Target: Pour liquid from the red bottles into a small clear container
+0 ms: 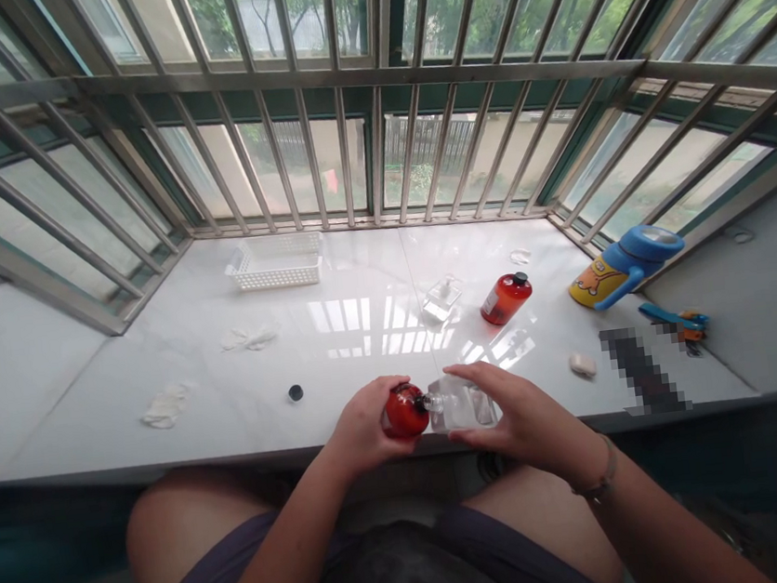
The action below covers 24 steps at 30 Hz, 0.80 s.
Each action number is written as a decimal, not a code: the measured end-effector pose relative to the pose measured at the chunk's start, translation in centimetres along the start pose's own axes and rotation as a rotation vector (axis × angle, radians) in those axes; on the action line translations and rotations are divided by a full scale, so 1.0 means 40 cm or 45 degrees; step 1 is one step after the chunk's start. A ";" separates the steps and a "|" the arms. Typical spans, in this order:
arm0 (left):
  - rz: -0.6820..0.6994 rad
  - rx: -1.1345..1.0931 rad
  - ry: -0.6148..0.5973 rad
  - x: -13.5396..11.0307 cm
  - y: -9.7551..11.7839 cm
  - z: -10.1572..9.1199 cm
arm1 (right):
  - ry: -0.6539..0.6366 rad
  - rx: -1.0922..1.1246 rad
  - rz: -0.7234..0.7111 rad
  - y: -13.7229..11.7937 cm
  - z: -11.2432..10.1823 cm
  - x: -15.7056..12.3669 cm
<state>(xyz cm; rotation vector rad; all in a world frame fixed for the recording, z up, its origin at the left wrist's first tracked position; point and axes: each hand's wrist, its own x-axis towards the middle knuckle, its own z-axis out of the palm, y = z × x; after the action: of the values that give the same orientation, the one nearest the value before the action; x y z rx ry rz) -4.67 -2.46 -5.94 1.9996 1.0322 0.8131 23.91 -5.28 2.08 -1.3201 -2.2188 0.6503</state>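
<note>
My left hand (365, 425) is closed around a small red bottle (404, 410), held on its side at the near edge of the white sill (337, 335). My right hand (521, 412) grips a clear square bottle (461, 405), its neck pointed at the red bottle's mouth. The two bottles meet mouth to mouth between my hands. A small black cap (295, 393) lies on the sill left of my left hand.
A second red bottle with a black cap (505, 298) and a clear pump bottle (441, 299) lie farther back. A white basket (276, 261) stands at the rear. Crumpled tissues (165, 406) lie left; a blue and yellow flask (628, 266) and a white lump (582, 364) right.
</note>
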 end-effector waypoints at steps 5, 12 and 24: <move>-0.039 -0.016 -0.004 0.000 0.007 -0.003 | -0.001 -0.014 0.008 -0.009 -0.003 0.005; -0.025 -0.013 0.007 -0.001 0.004 -0.002 | -0.020 -0.037 -0.007 -0.008 -0.003 0.007; -0.019 -0.004 0.000 0.001 0.005 -0.003 | -0.015 -0.033 -0.011 -0.012 -0.006 0.009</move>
<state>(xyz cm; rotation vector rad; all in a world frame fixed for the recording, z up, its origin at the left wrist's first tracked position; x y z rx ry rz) -4.67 -2.44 -5.71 1.9872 1.0444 0.8066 23.59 -5.13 2.64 -1.3223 -2.2478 0.6296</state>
